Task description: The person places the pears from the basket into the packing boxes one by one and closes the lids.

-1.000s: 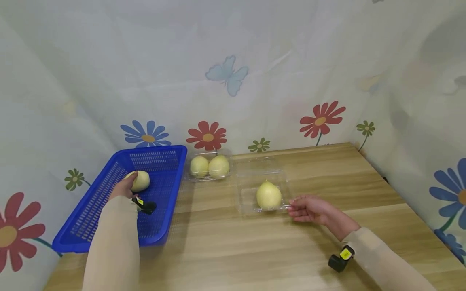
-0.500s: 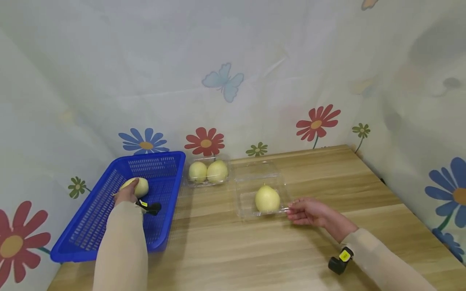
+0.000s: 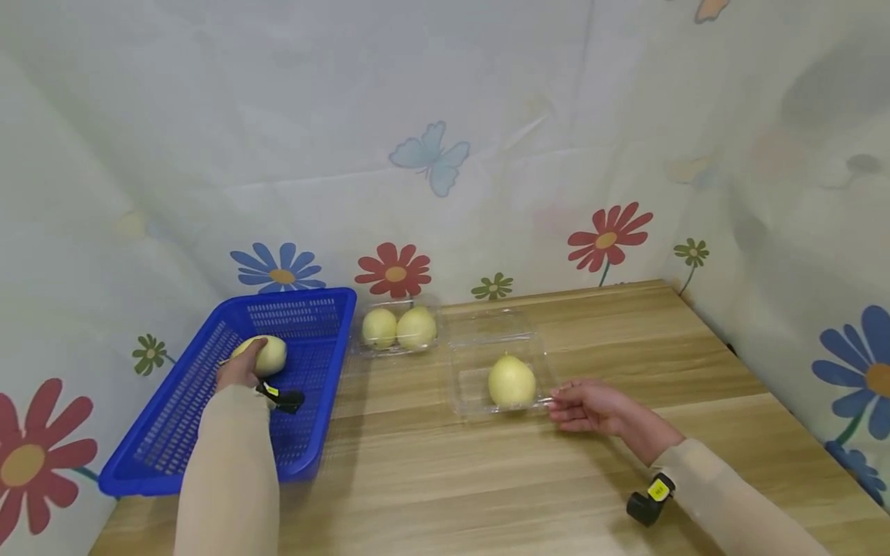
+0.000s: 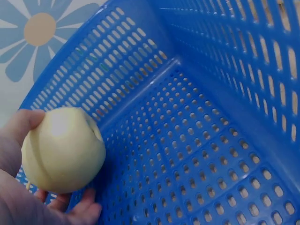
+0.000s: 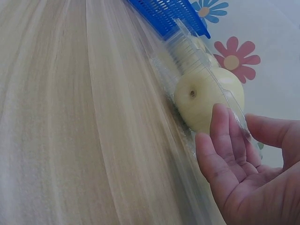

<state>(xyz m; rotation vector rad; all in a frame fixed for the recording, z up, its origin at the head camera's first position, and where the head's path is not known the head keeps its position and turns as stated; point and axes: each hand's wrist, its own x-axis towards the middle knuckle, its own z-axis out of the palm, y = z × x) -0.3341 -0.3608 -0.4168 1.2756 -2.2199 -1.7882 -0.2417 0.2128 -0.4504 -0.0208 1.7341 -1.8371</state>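
Note:
Inside the blue plastic basket [image 3: 332,371], my left hand [image 3: 238,372] grips a pale yellow pear [image 4: 65,150]. In the left wrist view the thumb lies over its top and the fingers curl beneath. The perforated basket floor [image 4: 187,126] shows beside the fruit. On the right, my right hand [image 3: 587,405] pinches the near right corner of a clear plastic clamshell box [image 3: 474,386] between thumb and fingers. The box's lid lies folded back toward the wall. One pear [image 3: 511,381] sits in the box, stem up in the head view.
Between basket and held box, near the back wall, stands another clear box [image 3: 398,352] containing two pears [image 3: 416,328]. The wooden table [image 3: 445,479] meets a flower-print sheet [image 3: 528,216] behind and at both sides.
The head view has tilted slightly. My left forearm has swung a little to the right, with the pear still in the hand. My right hand keeps its hold on the box corner.

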